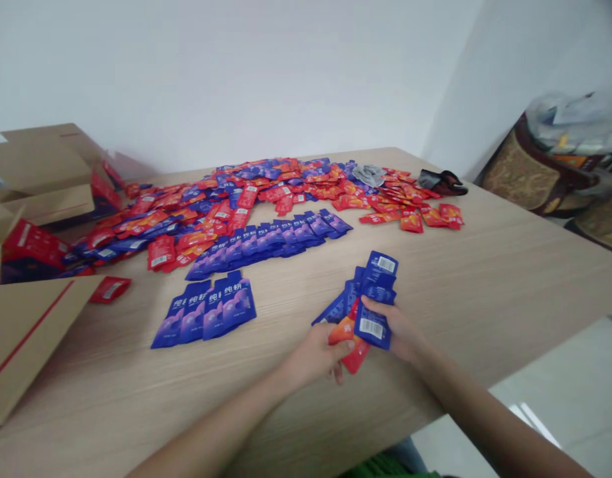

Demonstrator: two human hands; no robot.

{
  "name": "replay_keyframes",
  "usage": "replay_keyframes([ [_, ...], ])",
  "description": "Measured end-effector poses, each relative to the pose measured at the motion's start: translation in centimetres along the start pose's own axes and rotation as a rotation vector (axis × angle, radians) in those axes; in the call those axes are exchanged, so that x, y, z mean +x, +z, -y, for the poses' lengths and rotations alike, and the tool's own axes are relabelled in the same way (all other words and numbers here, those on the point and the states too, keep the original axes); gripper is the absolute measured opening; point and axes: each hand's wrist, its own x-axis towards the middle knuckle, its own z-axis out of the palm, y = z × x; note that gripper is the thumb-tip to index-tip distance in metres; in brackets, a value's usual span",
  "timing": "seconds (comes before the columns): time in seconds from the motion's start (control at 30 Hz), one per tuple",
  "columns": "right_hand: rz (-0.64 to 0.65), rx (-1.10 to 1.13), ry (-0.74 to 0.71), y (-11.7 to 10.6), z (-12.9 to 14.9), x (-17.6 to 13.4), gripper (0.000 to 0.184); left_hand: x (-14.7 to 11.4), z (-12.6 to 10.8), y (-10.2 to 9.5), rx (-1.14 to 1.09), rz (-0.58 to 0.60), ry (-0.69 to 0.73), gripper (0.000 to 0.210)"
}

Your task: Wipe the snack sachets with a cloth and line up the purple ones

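Over the front of the table, my left hand (313, 355) is closed on a red-orange pouch (342, 330). Close beside it, my right hand (398, 328) grips a blue pouch (373, 326) with its barcode side up, overlapping the red one. More blue pouches (343, 299) fan out just behind both hands; whether they lie on the table or are held, I cannot tell. To the left, several blue-purple pouches (229, 305) overlap in a short row. A longer overlapping row of blue pouches (271, 239) lies behind them.
A large heap of mixed red and blue pouches (206, 212) spreads along the wall. Open cardboard boxes (42, 325) stand at the left. A grey crumpled item (369, 175) and a dark object (443, 182) lie at the back right. A patterned chair (520, 169) holds plastic bags.
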Motion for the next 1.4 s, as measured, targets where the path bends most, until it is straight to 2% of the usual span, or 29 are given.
replay_keyframes([
  [0.07,-0.031,0.01,-0.011,-1.1,1.1,0.2,0.028,-0.7,-0.4,-1.0,-0.014,0.013,-0.011,0.046],
  [0.13,-0.055,-0.023,-0.043,-2.3,2.3,0.6,0.031,-2.0,-1.4,-2.8,-0.022,-0.006,-0.032,0.045],
  [0.23,-0.044,-0.27,-0.111,-4.1,3.6,1.6,0.043,-3.6,-3.2,-5.7,-0.021,-0.144,-0.017,0.042],
  [0.3,-0.086,-0.492,-0.25,-4.8,3.6,2.5,0.062,-3.8,-4.1,-6.7,-0.014,-0.229,0.026,0.04],
  [0.37,-0.133,-0.672,-0.426,-5.0,2.9,3.3,0.076,-3.2,-4.5,-6.7,-0.028,-0.243,0.069,0.039],
  [0.47,-0.19,-0.921,-0.641,-4.8,2.1,3.7,0.082,-1.7,-4.5,-5.4,-0.07,-0.149,0.122,0.04],
  [0.57,-0.317,-1.067,-0.85,-4.3,2.8,2.4,0.07,-0.2,-4.5,-4.1,-0.097,-0.048,0.157,0.04],
  [0.6,-0.298,-1.048,-0.871,-4.2,3.3,1.6,0.063,0.2,-4.6,-3.8,-0.106,-0.019,0.161,0.04],
  [0.63,-0.226,-0.997,-0.844,-4.0,3.9,0.8,0.055,0.6,-4.7,-3.5,-0.117,0.012,0.162,0.042],
  [0.7,0.014,-0.848,-0.67,-3.6,5.3,-0.7,0.047,1.3,-5.0,-3.1,-0.126,0.081,0.158,0.046],
  [0.8,0.358,-0.636,-0.362,-3.1,7.2,-1.8,0.052,2.4,-5.4,-2.4,-0.107,0.119,0.165,0.051],
  [0.9,0.588,-0.492,-0.233,-2.6,8.7,-1.3,0.069,3.9,-6.0,-1.8,-0.096,0.024,0.196,0.054],
  [0.97,0.647,-0.476,-0.219,-2.3,9.3,-0.3,0.071,4.9,-6.4,-1.7,-0.1,-0.043,0.22,0.055],
  [1.13,0.471,-0.671,-0.357,-1.4,11.7,4.5,0.035,6.6,-6.2,-2.9,-0.047,-0.008,0.203,0.048],
  [1.23,0.335,-0.76,-0.484,-1.0,15.9,9.0,0.033,6.6,-6.0,-4.9,-0.002,-0.005,0.186,0.041],
  [1.33,0.068,-0.741,-0.613,-0.5,21.1,13.8,0.038,5.3,-6.4,-7.4,0.101,-0.034,0.213,0.034],
  [1.37,0.026,-0.698,-0.634,-0.2,22.5,15.2,0.036,4.7,-6.7,-8.3,0.14,-0.056,0.216,0.031],
  [1.4,0.037,-0.682,-0.648,0.1,23.7,16.4,0.032,4.0,-7.1,-9.3,0.177,-0.088,0.214,0.028],
])
